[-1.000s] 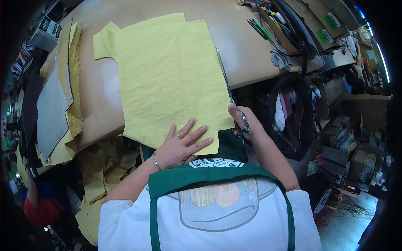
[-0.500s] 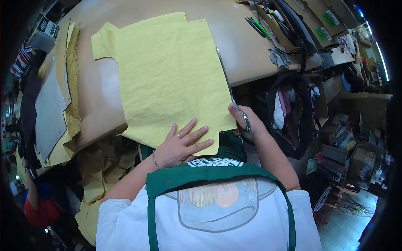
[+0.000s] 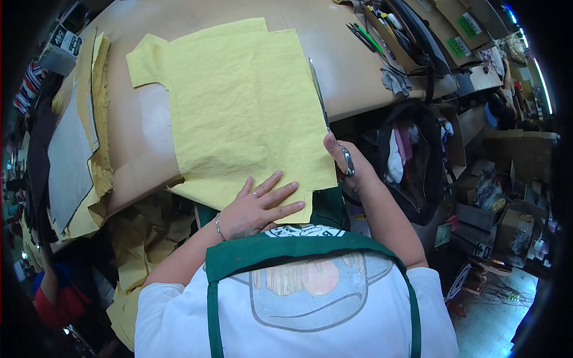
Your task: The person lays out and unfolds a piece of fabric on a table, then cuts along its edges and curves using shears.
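Note:
A large yellow sheet (image 3: 239, 107), either paper or thin material, lies on the work table with its near part hanging over the edge. My left hand (image 3: 258, 204) rests flat on its lower part, fingers spread, with a ring and a bracelet showing. At the sheet's right edge, my right hand (image 3: 352, 166) grips a pair of scissors (image 3: 319, 95) by the handles. The long blades point away from me along that edge, and part of them is under or against the sheet. My right fingers are partly hidden behind the thumb and handle.
The tan table (image 3: 143, 128) carries layered pattern pieces (image 3: 71, 149) at left and pens (image 3: 367, 37) at upper right. An open black bag (image 3: 412, 161) sits right of my right arm. Yellow scraps (image 3: 140, 238) lie below the table's left side. Another person's arm (image 3: 48, 274) shows at far left.
My right hand and the scissors have slid a little farther up the sheet's right edge, away from me. My left hand stays in place on the sheet.

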The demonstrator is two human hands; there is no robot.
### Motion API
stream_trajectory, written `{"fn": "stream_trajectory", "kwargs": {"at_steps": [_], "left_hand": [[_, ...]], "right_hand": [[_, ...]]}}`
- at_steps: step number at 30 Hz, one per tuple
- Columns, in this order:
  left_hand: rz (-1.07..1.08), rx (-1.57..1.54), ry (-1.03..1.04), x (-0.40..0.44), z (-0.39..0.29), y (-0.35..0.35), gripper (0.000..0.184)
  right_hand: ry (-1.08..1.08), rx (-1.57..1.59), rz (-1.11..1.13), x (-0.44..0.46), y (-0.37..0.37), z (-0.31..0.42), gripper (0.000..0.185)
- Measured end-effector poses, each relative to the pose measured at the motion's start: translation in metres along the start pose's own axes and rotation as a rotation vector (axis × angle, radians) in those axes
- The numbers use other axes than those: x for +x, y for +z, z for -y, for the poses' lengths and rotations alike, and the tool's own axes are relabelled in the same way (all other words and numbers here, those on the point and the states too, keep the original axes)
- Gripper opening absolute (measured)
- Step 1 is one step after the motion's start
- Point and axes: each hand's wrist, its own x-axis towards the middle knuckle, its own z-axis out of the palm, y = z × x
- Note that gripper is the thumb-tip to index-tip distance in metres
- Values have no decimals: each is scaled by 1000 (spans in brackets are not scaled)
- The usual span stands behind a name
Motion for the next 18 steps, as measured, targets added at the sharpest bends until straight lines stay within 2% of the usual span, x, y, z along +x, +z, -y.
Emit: {"fn": "stream_trajectory", "kwargs": {"at_steps": [6,9,18], "left_hand": [[-9,19,9,1,1,0,52],[-10,23,16,1,1,1,52],[-7,-3,9,0,1,1,53]], "right_hand": [[-40,30,1,-5,1,7,82],[89,65,82,7,-4,-3,87],[24,10,77,6,-7,-7,90]]}}
